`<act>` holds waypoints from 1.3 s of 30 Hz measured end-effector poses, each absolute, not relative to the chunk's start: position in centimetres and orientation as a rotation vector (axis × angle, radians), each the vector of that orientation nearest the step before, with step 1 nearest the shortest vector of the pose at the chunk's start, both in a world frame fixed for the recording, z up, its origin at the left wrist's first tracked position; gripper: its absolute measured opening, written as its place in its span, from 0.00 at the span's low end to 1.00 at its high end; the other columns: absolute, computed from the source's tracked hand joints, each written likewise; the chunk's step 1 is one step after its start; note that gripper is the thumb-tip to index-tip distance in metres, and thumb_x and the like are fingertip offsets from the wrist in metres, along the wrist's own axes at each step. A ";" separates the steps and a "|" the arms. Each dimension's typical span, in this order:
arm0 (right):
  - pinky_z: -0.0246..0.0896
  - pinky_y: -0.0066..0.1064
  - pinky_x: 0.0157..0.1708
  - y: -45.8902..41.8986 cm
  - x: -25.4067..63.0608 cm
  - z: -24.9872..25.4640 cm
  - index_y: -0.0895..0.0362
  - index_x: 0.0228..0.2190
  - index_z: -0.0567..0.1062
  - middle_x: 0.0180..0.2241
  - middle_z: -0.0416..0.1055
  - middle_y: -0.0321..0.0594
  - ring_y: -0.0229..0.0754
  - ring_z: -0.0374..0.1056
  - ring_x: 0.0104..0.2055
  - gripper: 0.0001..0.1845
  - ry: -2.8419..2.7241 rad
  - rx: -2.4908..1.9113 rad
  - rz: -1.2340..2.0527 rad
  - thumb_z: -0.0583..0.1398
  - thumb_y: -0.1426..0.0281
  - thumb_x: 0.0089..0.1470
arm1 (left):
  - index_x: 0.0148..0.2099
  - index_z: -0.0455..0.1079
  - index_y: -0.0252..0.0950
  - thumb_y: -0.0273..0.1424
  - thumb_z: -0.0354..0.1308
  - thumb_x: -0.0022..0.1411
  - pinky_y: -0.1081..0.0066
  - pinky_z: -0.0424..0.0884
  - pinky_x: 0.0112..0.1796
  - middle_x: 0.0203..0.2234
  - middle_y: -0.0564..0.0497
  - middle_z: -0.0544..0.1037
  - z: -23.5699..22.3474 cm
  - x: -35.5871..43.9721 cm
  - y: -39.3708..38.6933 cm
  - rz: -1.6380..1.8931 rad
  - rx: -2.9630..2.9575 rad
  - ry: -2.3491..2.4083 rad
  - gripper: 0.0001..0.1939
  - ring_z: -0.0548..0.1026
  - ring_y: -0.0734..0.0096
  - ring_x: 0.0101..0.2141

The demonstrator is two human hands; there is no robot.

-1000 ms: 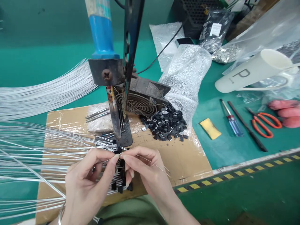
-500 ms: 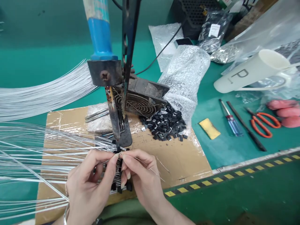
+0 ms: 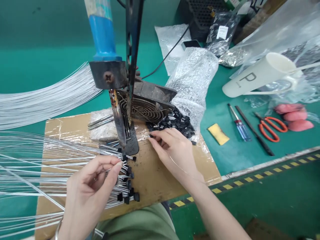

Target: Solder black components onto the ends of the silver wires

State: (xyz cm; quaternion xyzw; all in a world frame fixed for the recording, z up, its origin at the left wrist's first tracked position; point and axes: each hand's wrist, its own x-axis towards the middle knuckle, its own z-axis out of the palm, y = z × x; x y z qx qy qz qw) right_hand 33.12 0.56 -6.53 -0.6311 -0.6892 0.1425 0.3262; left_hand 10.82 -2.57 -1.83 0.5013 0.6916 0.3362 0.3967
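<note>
My left hand [image 3: 91,190] is closed in a pinch around the end of a thin white wire, just below the tip of a soldering iron [image 3: 119,125] clamped upright. Beside its fingers lie several wires [image 3: 82,163] ending in small black connectors [image 3: 130,182]. Over at the left edge of a pile of loose black connectors [image 3: 183,121], my right hand [image 3: 173,155] has thumb and forefinger closed on a small black connector, mostly hidden by the fingertips. A thin strand of solder wire [image 3: 178,165] crosses the back of that hand.
A dusty fan [image 3: 147,108] stands behind the iron on the cardboard [image 3: 155,180]. Bubble wrap [image 3: 192,80] and a white mug [image 3: 260,75] are farther back. To the right lie a yellow sponge [image 3: 218,134], a screwdriver [image 3: 241,126] and orange-handled pliers [image 3: 270,128]. A wire bundle [image 3: 50,100] lies left.
My right hand has left my left hand's fingertips and moved right and away to the connector pile. My left hand stays near the iron tip. The whole view has shifted slightly.
</note>
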 end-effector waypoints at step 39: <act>0.71 0.25 0.21 -2.9 26.4 -4.6 0.52 0.34 0.88 0.21 0.78 0.33 0.36 0.72 0.19 0.06 -0.638 -1.208 1.379 0.74 0.64 0.58 | 0.35 0.82 0.44 0.34 0.69 0.62 0.83 0.75 0.27 0.26 0.57 0.84 -1.2 9.8 -1.5 0.810 1.460 1.666 0.02 0.79 0.77 0.24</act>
